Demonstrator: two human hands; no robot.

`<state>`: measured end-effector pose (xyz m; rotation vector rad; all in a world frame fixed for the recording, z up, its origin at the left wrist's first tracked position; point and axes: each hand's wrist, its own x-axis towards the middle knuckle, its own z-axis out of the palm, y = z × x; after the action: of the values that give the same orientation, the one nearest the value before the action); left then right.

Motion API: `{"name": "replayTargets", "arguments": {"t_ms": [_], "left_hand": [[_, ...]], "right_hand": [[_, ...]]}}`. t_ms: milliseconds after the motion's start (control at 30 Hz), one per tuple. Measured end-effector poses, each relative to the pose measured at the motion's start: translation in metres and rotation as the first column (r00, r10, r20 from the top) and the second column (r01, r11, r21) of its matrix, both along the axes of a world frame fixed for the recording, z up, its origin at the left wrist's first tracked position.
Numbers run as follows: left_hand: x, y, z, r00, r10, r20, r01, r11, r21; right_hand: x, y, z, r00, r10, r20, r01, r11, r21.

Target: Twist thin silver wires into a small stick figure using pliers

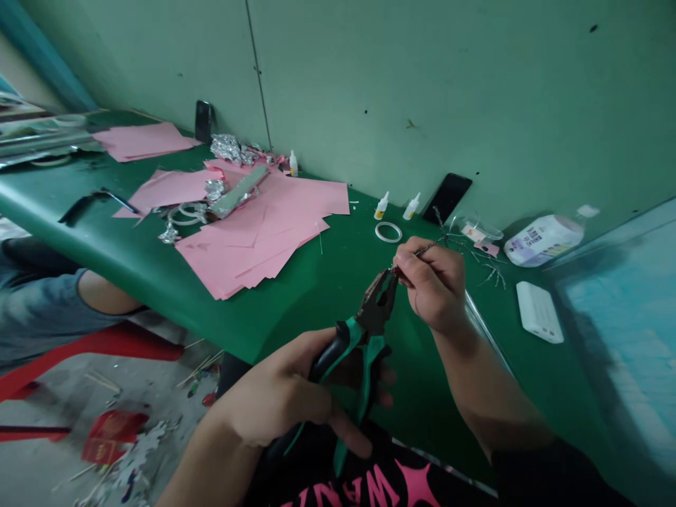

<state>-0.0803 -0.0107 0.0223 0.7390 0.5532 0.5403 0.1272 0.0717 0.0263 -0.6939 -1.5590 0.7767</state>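
My left hand (296,394) is wrapped round the green-and-black handles of a pair of pliers (376,310). The pliers point up and away, and their jaw tips meet the end of a twisted wire at my right fingertips. Pinched in my right hand (433,282) is that twisted wire (432,244), a thin dark strand whose far end fans out into several branches (495,273) over the table. Whether the jaws are fully closed on the wire end is too small to make out.
Pink paper sheets (274,218) with crumpled foil (229,149) cover the table's left. Small glue bottles (381,205), a white ring (388,232) and a phone (448,197) lie near the wall. At right are a labelled bottle (546,239) and a white power bank (539,312). Another person's leg (47,303) shows at left.
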Motion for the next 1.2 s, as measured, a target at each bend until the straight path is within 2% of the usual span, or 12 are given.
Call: {"name": "replayTargets", "arguments": {"t_ms": [333,400,567,767,967,1200], "left_hand": [[-0.002,0.000,0.013,0.999,0.011,-0.036,-0.014,0.997,-0.076],[-0.001,0.000,0.010,0.999,0.015,-0.029,-0.018,0.996,-0.083],[0.000,0.001,0.003,0.998,-0.063,0.018,0.065,0.993,-0.095],[0.002,0.000,0.007,0.992,-0.022,0.126,0.039,0.989,-0.140],[0.003,-0.002,-0.005,0.957,-0.025,0.289,0.098,0.966,-0.240],[0.004,-0.003,-0.015,0.920,-0.001,0.393,0.097,0.970,-0.224]], "right_hand": [[0.001,0.003,-0.004,0.998,-0.001,0.056,-0.002,0.999,0.053],[0.001,0.005,-0.007,1.000,0.017,0.027,-0.018,0.999,0.036],[0.002,0.008,-0.014,0.998,0.064,-0.029,-0.064,0.998,-0.011],[0.001,0.011,-0.017,0.998,0.059,-0.024,-0.058,0.998,0.016],[0.003,0.013,-0.015,0.989,0.148,-0.027,-0.145,0.987,0.073],[0.001,0.015,-0.015,0.979,0.203,-0.017,-0.202,0.978,0.056]]}}
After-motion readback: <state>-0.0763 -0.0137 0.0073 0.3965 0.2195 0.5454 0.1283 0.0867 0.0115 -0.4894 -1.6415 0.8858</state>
